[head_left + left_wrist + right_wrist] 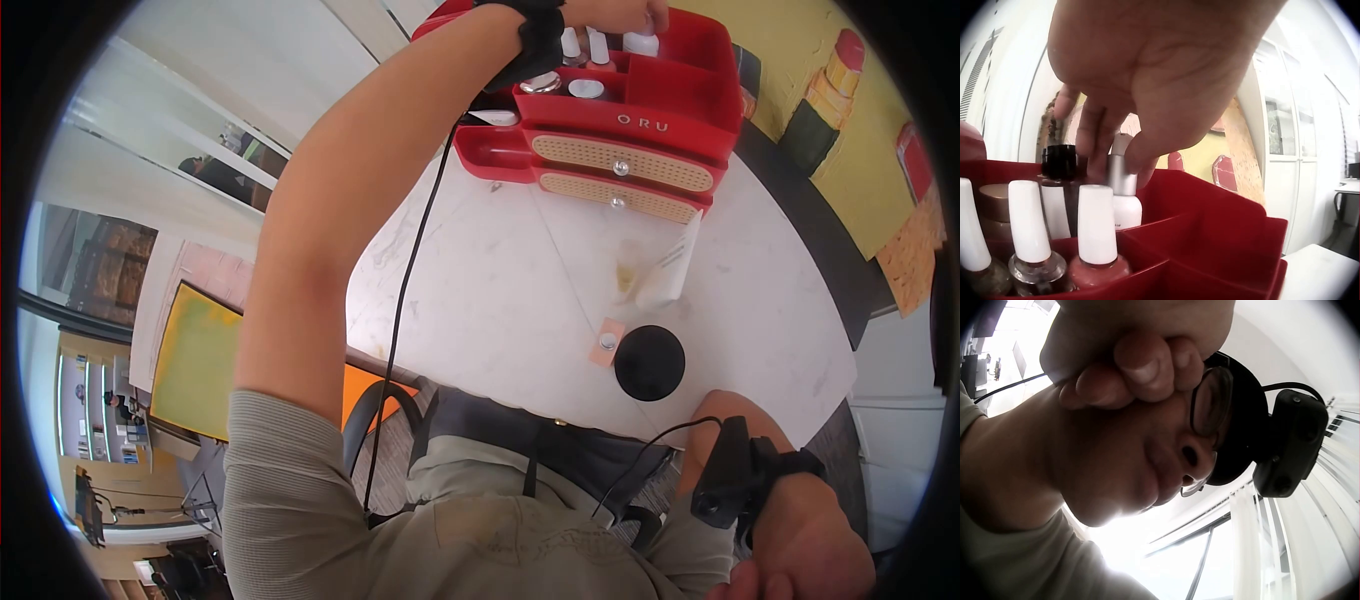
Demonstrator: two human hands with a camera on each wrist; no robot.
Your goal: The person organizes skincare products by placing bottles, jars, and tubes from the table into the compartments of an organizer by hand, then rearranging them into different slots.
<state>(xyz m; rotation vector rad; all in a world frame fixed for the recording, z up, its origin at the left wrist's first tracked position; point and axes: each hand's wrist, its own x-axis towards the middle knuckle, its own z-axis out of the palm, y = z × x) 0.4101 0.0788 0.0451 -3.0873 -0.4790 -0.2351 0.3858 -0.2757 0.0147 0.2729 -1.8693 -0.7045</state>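
In the head view, the left hand (610,12) sits at the top centre of the frame, reaching over the back compartments of the red organizer (690,95), which stands on the white table (500,300) in the upper right. White bottle caps show just under the hand, but the fingers themselves are cut off by the frame edge. The right hand (810,550) lies at the lower right corner, drawn back near the person's body, well apart from the organizer. A black round lid (649,362) and a pale tube (672,268) lie on the table between the two hands.

In the left wrist view, the left hand (1160,75) fills the upper half. Its fingertips (1094,134) point down and close around the silver cap of a white bottle (1124,194) at centre frame. The bottle stands upright, its long axis vertical, directly below the fingers, in a rear compartment. A black-capped bottle (1060,181) stands just beside it to the left. Three white-capped polish bottles (1096,234) stand in the front row, lower left.

In the right wrist view, the right hand (1141,362) shows at the top with its fingers curled into a loose fist, holding nothing visible, close to the person's chin. No table item appears here.

The left hand is clearly the nearer one.
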